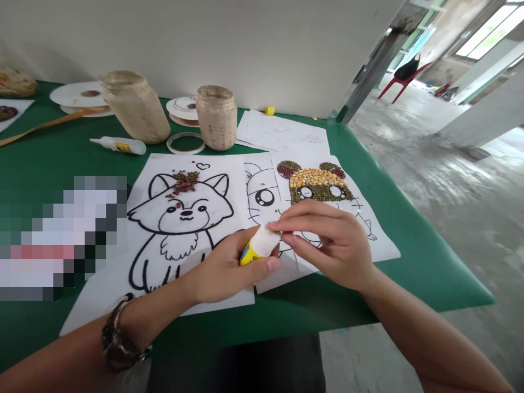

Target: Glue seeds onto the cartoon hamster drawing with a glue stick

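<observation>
My left hand [229, 267] is wrapped round a white glue bottle [264, 240] with a yellow label, holding it tilted over the papers. At its white upper end, the thumb and fingertips of my right hand [331, 240] are closed on the bottle; its tip is hidden by them. Beneath the left arm lies a fox drawing [184, 218], with a small heap of red and green beans [185, 183] on its forehead. Under my right hand is a hamster drawing [380, 240], its ears and head partly covered with beans and yellow corn kernels [317, 177].
Two cloudy jars [139, 109] [216, 117], white spools [77, 95] [182, 109] and a tape ring [186, 143] stand behind the drawings. Another glue bottle [118, 145] lies at left. A yellow cap [269, 111] sits by more paper [286, 134]. The green table [434, 278] ends at right.
</observation>
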A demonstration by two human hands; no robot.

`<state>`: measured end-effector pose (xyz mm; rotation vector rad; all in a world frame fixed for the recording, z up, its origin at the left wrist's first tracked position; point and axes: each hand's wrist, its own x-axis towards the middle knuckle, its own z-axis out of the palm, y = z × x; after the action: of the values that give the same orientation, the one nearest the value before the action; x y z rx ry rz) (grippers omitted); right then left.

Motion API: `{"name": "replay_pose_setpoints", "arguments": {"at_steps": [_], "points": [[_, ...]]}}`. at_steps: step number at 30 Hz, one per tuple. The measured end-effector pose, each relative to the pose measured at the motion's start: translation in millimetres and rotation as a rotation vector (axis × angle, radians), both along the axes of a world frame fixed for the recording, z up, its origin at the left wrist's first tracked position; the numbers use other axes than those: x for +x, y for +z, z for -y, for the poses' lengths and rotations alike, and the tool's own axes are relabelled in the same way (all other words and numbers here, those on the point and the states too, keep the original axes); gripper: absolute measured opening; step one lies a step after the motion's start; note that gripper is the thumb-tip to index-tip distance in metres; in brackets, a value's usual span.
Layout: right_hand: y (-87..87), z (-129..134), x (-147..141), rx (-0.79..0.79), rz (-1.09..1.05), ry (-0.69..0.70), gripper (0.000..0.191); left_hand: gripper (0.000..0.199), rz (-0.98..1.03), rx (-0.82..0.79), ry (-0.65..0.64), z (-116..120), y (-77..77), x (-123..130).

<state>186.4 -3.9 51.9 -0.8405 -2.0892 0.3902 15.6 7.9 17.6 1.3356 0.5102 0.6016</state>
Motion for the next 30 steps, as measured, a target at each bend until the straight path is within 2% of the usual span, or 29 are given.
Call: {"name": "replay_pose_setpoints", "arguments": {"at_steps": [9, 15, 26, 30], "points": [[-6.0, 5, -8, 0.183, 0.058, -0.098, 0.018, 0.015, -0.063, 0.156, 0.128, 2, 2.2, 0], [-7.0, 8, -10, 0.226, 0.046, -0.129, 0.016, 0.014, -0.117, 0.204, 0.192, 3, 2.9, 1], [-9.6, 10, -12, 0.205, -0.033, -0.118, 0.014, 0.012, -0.115, 0.201, 0.22, 3, 1.9, 1], [-8.4, 12, -14, 0.077, -0.078, -0.121, 0.016, 0.012, -0.077, 0.18, 0.265, 2, -0.5, 0]]}}
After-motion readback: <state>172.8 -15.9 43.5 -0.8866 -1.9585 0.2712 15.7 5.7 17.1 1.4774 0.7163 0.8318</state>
